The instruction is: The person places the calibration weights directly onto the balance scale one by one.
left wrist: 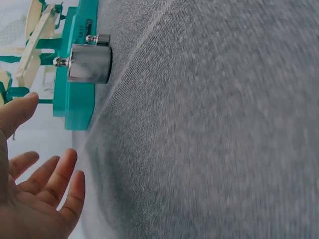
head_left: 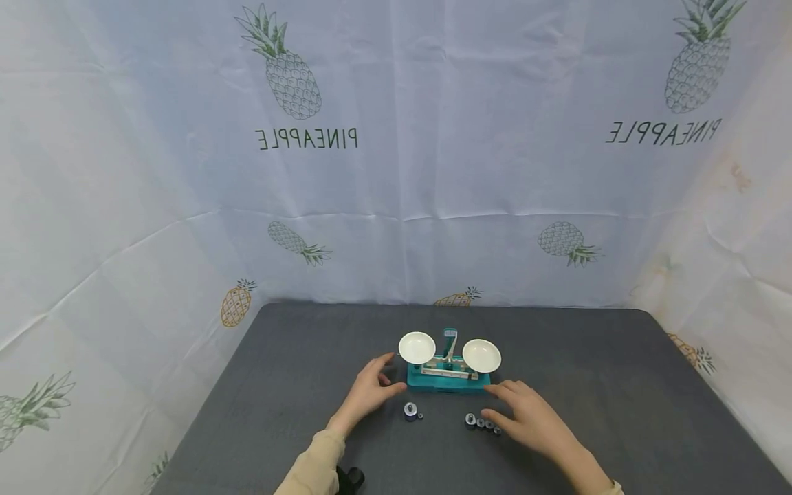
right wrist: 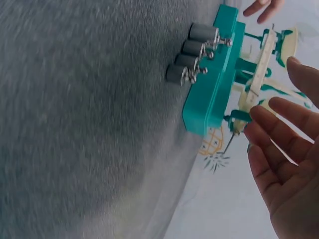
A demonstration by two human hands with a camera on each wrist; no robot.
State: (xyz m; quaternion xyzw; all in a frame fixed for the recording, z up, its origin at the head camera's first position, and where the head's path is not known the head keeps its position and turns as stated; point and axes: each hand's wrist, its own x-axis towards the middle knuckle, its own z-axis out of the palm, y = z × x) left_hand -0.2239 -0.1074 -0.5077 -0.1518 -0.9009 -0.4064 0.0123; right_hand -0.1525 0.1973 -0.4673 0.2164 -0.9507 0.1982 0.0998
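**Scale between two hands, neither gripping anything**

Scale is on the dark table, in front of the person. Left hand is just off its left end: thumb held apart, fingers spread and slightly bent. Right hand is by the right front corner: thumb apart, fingers loosely bent and closer together, pinching nothing. Fingertip contact with the base: can't tell.

Weights sit in front: a large weight with a tiny weight beside it on the left, a row of four weights on the right, near the right thumb.

Step looks like positioning or steadying the scale. To do it well, I'd take the base low at both ends with even pressure, and keep off the left pan, right pan and beam. Main risk: right thumb clipping the row. Lift that thumb over it. For handling weights, pinch the top knobs; the tiny one looks easiest to lose.

View differences: only the head view gives the overall layout, plus a black object by the left forearm, cut off, can't identify. Left wrist view shows the left palm bare and lettering on the base, too blurred to read. Right wrist view separates the four knobs cleanly and shows the right palm bare.
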